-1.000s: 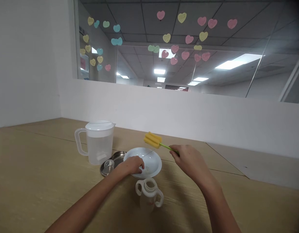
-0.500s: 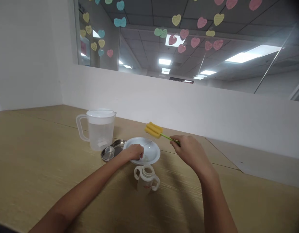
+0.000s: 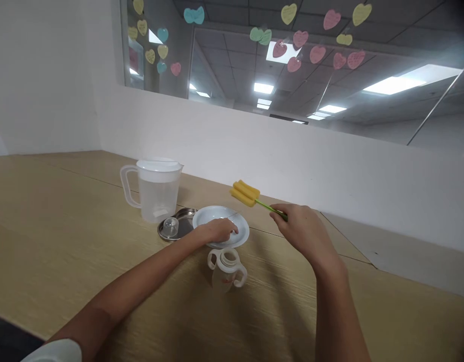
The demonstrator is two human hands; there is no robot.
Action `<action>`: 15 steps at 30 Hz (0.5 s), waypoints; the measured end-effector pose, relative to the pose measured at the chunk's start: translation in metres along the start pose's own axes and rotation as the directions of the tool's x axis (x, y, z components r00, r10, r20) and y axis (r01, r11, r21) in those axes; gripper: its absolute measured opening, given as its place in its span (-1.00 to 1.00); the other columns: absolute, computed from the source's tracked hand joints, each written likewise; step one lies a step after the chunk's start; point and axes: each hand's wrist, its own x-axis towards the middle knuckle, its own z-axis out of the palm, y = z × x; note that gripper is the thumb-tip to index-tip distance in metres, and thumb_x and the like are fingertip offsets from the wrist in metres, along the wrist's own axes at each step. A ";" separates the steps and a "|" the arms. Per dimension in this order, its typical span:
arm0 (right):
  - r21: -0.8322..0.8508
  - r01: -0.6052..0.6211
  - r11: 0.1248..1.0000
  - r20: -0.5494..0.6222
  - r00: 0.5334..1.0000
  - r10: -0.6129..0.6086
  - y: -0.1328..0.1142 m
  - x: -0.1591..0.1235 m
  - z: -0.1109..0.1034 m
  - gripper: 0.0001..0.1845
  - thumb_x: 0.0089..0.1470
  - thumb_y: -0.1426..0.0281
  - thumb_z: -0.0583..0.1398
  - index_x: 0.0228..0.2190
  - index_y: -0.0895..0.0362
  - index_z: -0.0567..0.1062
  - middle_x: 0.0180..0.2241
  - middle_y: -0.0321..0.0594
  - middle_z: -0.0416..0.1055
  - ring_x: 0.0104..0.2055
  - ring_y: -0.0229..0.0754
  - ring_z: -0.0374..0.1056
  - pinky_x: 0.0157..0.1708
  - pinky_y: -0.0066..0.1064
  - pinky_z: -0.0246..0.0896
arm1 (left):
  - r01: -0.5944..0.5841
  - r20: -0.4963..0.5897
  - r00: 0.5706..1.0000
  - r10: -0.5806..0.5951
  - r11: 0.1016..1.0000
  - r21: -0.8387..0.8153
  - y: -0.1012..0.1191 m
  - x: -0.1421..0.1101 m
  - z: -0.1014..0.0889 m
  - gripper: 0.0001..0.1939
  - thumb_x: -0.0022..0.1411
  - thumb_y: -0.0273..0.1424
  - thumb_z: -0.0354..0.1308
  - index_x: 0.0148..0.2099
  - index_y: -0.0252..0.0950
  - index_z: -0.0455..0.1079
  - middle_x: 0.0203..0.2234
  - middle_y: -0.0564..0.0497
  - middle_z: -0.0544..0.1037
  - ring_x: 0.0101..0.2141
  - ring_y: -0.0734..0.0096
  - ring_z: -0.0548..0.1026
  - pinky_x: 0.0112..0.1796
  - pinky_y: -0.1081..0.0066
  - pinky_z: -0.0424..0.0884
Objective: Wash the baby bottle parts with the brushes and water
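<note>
In my right hand [image 3: 303,227] is a bottle brush with a yellow sponge head [image 3: 246,193] and a thin green handle, held up over the table to the right of the bowl. My left hand [image 3: 219,230] reaches into the white bowl [image 3: 242,236], fingers curled together and pointing down; whatever they pinch, if anything, is too small to make out. A two-handled baby bottle [image 3: 223,276] with its mouth uncovered stands in front of the bowl.
Left of the bowl lies a metal tray [image 3: 184,221] with a clear dome-shaped cap [image 3: 170,227] on it. Behind stands a lidded plastic pitcher [image 3: 158,193]. A white wall [image 3: 224,146] with a window above closes off the back of the table [image 3: 103,241].
My left hand has shifted right within the bowl and its fingers reach out further. The brush stays in my right hand. The whole view has tilted slightly.
</note>
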 end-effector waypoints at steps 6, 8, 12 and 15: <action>0.017 -0.014 1.000 0.011 1.000 0.013 -0.001 0.000 -0.001 -0.76 0.04 0.40 0.02 -0.55 0.10 0.44 -0.67 -0.35 0.14 -0.64 -0.33 -0.09 -0.61 -0.48 -0.23 | -0.056 0.064 0.996 0.057 0.998 -0.009 -0.003 -0.002 -0.001 -0.63 -0.02 -0.60 0.02 -0.19 -0.22 0.50 -0.28 -0.03 0.57 -0.31 0.29 0.50 -0.26 0.41 0.35; 0.024 -0.009 1.000 0.017 1.000 0.009 -0.002 0.000 -0.002 -0.76 0.03 0.41 0.02 -0.57 0.10 0.42 -0.67 -0.35 0.14 -0.64 -0.33 -0.11 -0.60 -0.48 -0.23 | -0.060 0.059 0.996 0.060 0.998 -0.009 -0.004 -0.001 -0.001 -0.68 -0.02 -0.60 0.04 -0.26 -0.24 0.52 -0.33 -0.02 0.58 -0.35 0.30 0.50 -0.29 0.42 0.35; 0.021 0.000 1.000 0.013 1.000 0.000 0.000 0.000 0.000 -0.75 0.03 0.42 0.02 -0.61 0.11 0.38 -0.69 -0.36 0.12 -0.64 -0.33 -0.13 -0.61 -0.47 -0.24 | -0.056 -0.009 0.998 0.056 0.998 -0.010 -0.006 -0.003 -0.013 -0.76 0.02 -0.57 0.07 -0.30 -0.28 0.52 -0.38 -0.03 0.58 -0.37 0.32 0.50 -0.31 0.45 0.34; -0.012 -0.006 1.000 -0.014 1.000 0.006 0.003 0.001 0.002 -0.75 0.04 0.42 0.02 -0.61 0.11 0.37 -0.69 -0.36 0.12 -0.64 -0.33 -0.11 -0.61 -0.48 -0.26 | -0.043 -0.114 0.993 0.041 0.999 -0.015 -0.008 -0.012 -0.041 -0.78 0.12 -0.48 0.04 -0.25 -0.29 0.50 -0.35 -0.04 0.57 -0.35 0.36 0.49 -0.31 0.48 0.33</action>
